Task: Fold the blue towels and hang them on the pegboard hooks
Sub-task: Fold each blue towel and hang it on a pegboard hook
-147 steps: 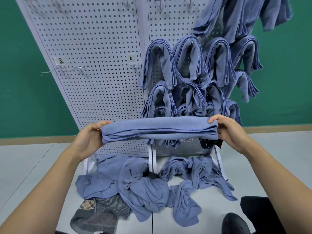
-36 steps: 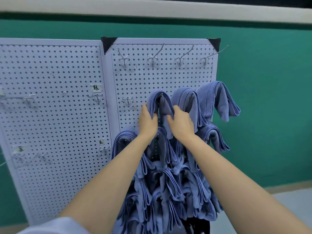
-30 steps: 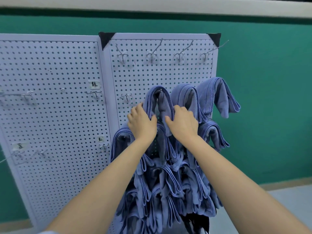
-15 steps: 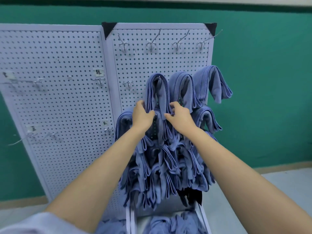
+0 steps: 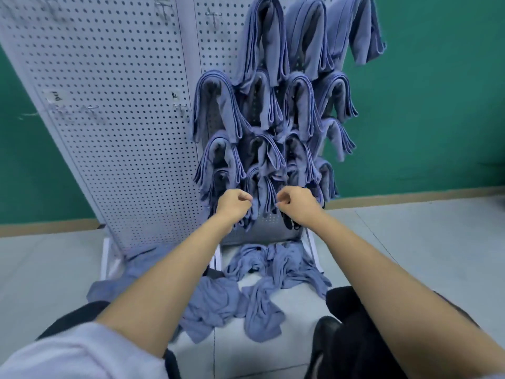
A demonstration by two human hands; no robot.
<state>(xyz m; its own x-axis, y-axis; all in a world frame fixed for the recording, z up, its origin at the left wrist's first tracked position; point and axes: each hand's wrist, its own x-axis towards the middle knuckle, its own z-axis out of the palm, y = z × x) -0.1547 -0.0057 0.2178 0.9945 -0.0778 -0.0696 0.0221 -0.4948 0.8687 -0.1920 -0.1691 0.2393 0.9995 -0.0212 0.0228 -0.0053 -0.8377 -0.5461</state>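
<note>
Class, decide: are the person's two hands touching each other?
Apart. The head view shows hanging towels through the gap between left hand and right hand.

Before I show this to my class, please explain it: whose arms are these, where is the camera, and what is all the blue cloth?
There is no machine here. The camera sits on a person's head, looking forward and down, so the two bare arms are the wearer's own. The left hand and right hand are curled in front of the board and seem to hold nothing. Ahead stands a white pegboard with metal hooks. Folded blue towels hang over hooks on its right panel, in several rows. On the grey floor at its foot lies a heap of unfolded blue towels, not yet folded or hung.
</note>
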